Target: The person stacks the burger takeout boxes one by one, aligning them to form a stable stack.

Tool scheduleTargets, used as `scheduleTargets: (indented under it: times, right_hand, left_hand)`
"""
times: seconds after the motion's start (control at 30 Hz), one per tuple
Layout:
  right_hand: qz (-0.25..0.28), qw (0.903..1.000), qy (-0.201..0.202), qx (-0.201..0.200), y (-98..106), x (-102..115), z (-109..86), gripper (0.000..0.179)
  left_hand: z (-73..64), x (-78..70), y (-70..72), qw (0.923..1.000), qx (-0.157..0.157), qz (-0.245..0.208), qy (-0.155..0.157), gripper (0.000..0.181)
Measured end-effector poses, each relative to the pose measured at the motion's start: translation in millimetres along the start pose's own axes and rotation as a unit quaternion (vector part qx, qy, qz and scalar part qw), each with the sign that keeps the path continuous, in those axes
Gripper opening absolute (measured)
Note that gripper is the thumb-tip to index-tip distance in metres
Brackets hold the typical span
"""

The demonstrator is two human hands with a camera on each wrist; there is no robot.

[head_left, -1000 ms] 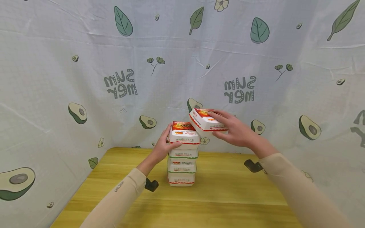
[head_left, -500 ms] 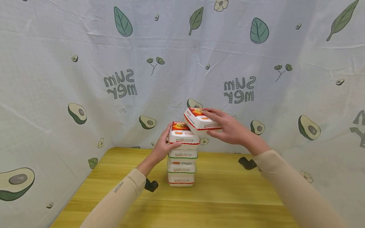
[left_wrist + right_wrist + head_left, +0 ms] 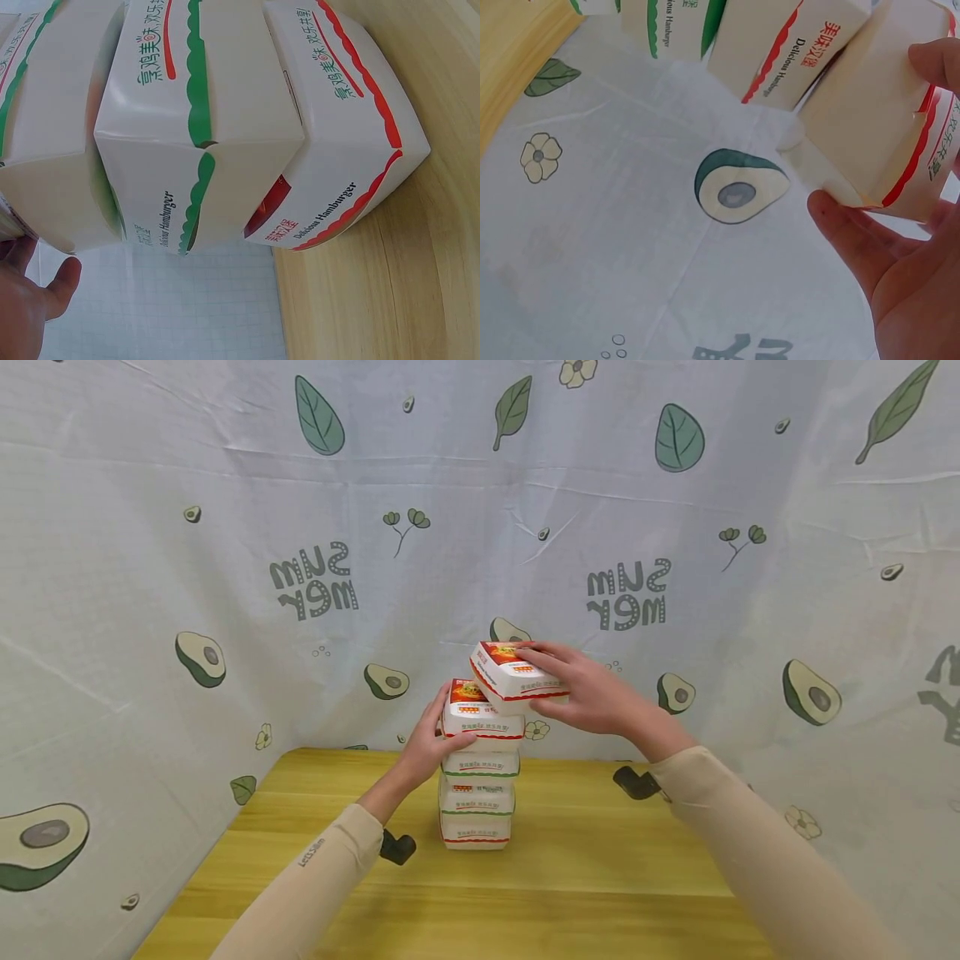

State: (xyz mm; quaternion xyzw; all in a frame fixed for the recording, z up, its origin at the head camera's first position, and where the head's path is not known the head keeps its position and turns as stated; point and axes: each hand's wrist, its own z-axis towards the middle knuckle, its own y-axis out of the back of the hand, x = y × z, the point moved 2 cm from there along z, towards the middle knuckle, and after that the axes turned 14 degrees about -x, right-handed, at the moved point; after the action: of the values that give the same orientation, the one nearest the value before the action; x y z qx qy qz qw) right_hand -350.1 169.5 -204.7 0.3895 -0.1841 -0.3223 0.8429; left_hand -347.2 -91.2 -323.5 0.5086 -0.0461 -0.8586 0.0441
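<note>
A stack of several white burger boxes [image 3: 477, 802] stands on the wooden table, some with red wavy trim and some with green. My left hand [image 3: 427, 747] grips the top box [image 3: 483, 727] of the stack from its left side, thumb across the front. Tilted over that box's right part is another red-trimmed burger box [image 3: 495, 678], held by my right hand [image 3: 596, 697] with fingers on its lid and thumb low at the front. In the right wrist view the held box [image 3: 862, 112] shows its plain underside, its edge right at the stack's top box [image 3: 776, 60].
The wooden table [image 3: 600, 843] reaches back to a pale curtain [image 3: 465, 585] printed with avocados and leaves, which also hangs at both sides. A black wrist mount [image 3: 398, 847] sits at the left cuff, another black mount [image 3: 636, 782] at the right.
My right hand has moved left with its burger box, which now overlaps more of the stack's top box. My left hand and the stack have stayed in place.
</note>
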Motion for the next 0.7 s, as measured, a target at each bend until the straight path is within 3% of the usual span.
scheduleTargets:
  times: [0.13,0.7]
  right_hand:
    - [0.004,1.0000,0.001,0.001,0.2,3.3,2.6,0.073]
    - [-0.014,0.9998,0.014,0.001,-6.0,16.6,15.6,0.074]
  left_hand:
    - [8.8,21.8,-2.2,0.9998,-0.013,-0.009,-0.015,0.090]
    - [9.9,22.4,-1.4,0.9997,-0.011,-0.017,-0.013,0.089]
